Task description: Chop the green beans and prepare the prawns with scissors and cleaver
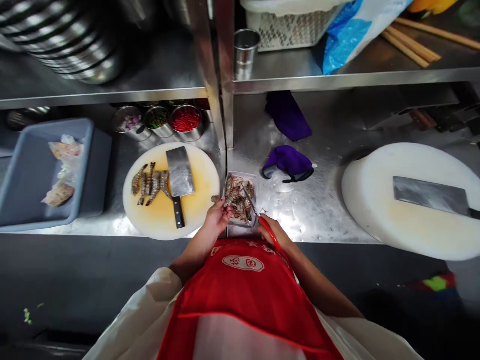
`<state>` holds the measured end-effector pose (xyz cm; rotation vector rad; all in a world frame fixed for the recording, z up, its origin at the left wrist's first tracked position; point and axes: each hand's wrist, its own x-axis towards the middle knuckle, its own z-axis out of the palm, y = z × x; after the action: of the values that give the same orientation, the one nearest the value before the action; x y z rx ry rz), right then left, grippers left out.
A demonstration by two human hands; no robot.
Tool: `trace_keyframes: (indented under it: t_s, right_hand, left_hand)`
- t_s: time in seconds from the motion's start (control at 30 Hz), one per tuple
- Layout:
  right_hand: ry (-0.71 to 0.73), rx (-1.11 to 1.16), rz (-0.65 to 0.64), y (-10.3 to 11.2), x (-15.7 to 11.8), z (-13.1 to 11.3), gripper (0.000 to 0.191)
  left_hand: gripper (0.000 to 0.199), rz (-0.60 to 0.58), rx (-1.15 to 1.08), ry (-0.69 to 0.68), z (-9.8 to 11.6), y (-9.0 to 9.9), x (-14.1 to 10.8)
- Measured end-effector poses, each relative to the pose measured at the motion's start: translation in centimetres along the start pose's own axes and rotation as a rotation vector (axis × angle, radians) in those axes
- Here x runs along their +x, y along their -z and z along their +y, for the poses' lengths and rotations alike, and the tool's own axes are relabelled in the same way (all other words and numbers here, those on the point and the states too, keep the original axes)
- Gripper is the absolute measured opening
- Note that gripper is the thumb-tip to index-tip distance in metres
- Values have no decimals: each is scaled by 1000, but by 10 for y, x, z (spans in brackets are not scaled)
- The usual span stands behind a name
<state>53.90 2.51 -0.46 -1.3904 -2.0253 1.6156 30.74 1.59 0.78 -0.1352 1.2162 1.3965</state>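
My left hand [219, 216] is closed on a grey-brown shrimp [227, 201], held over the left edge of a small clear plastic tub [252, 176]. Shrimp pieces and trimmings [240, 192] lie in that tub. Red-handled scissors [268, 231] are gripped in my right hand [275, 231], their blades reaching up and left over the tub. On the round white cutting board [204, 175] to the left, several headless-looking shrimp [154, 185] lie in a row. Beside them rests a cleaver [180, 172] with a black handle.
A grey bin [97, 170] with plastic bags stands at far left. Metal cups of chopped chillies [186, 119] line the back. Two purple cloth pieces [288, 162] lie behind the tub. At right, another thick board [369, 185] holds a second cleaver [429, 194]. A steel shelf [337, 78] overhangs.
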Motion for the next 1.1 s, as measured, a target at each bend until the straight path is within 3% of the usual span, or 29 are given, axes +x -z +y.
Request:
trace_keyframes:
  t_s: [0.07, 0.13, 0.23, 0.33, 0.4, 0.47, 0.57, 0.67, 0.73, 0.87, 0.93, 1.1]
  right_hand:
    - [-17, 43, -20, -9, -2, 2, 14]
    - [-35, 84, -33, -19, -1, 5, 18]
    - [-68, 144, 4, -36, 1, 7, 20]
    - [-67, 144, 70, -53, 5, 6, 21]
    - [-60, 140, 107, -61, 7, 4, 20]
    - [-92, 165, 130, -68, 7, 0, 18]
    - [-180, 260, 167, -74, 4, -7, 16]
    - [-256, 367, 209, -76, 1, -15, 17]
    - [-303, 410, 199, -76, -2, -19, 18]
    - [-296, 456, 183, -73, -8, -23, 20]
    - [-264, 472, 210, -69, -11, -20, 19]
    - [-292, 497, 208, -52, -13, -3, 21]
  left_hand:
    - [28, -53, -5, -50, 21, 10, -4]
    - [33, -64, -22, -215, 54, 25, -2]
    - [26, 100, -117, -482, 119, 59, 9]
    - [24, 274, -222, -432, 174, 93, 24]
    - [31, 240, -215, -316, 189, 104, 30]
    - [24, 116, -135, -211, 180, 104, 31]
    - [11, -142, 118, -92, 135, 85, 25]
    - [36, -299, 441, -79, 77, 52, 26]
    - [39, -295, 707, -149, 43, 30, 36]
    - [14, -276, 1291, -421, 3, 1, 61]
    - [31, -331, 1511, -552, -8, -5, 67]
    - [39, -446, 1647, -589, -25, -8, 64]
